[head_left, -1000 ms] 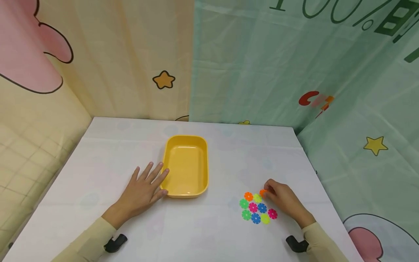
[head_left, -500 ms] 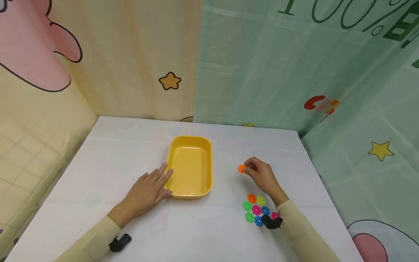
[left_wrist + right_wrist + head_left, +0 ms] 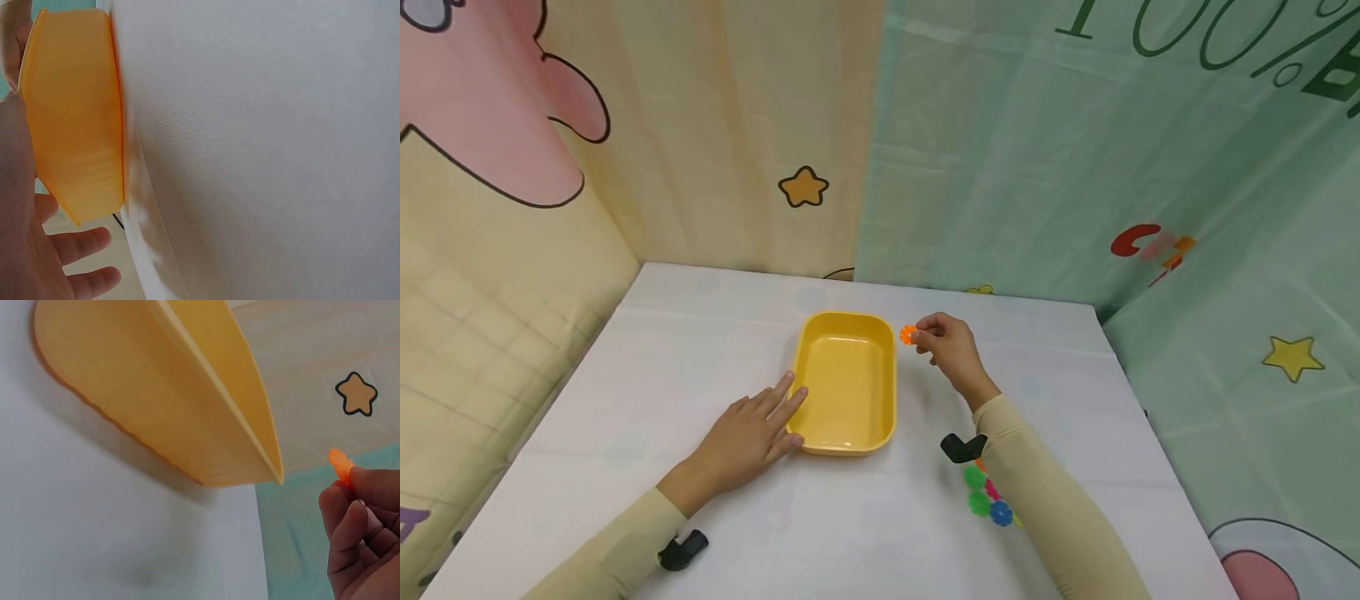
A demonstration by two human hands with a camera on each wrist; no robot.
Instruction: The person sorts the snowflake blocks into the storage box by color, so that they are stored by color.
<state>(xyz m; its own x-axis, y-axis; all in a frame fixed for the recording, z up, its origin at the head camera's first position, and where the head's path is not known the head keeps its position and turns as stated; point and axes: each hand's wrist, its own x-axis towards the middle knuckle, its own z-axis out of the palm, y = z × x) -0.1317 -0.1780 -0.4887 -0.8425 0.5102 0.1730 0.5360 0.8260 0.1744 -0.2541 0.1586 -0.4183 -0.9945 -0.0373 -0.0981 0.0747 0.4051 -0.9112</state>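
A yellow rectangular tray [image 3: 848, 392] stands on the white table with nothing in it. My left hand [image 3: 739, 443] lies at its left rim, fingers spread and fairly straight, fingertips over the edge. In the left wrist view the tray's side wall [image 3: 75, 119] rises beside that hand. Just right of the tray's upper right corner, my right hand [image 3: 953, 352] pinches an orange notched disc [image 3: 907, 335] between thumb and forefinger. The right wrist view shows this orange disc [image 3: 340, 466] raised above the table, outside the tray.
Several coloured notched discs, among them a green disc [image 3: 979, 503] and a blue disc [image 3: 1002, 513], lie on the table [image 3: 880, 533], partly hidden under the right forearm. Printed curtains [image 3: 1000, 167] close off the back and sides.
My right hand has picked the orange disc out of the group and carried it up and left toward the tray. My left hand has stayed at the rim; the head view has shifted slightly.
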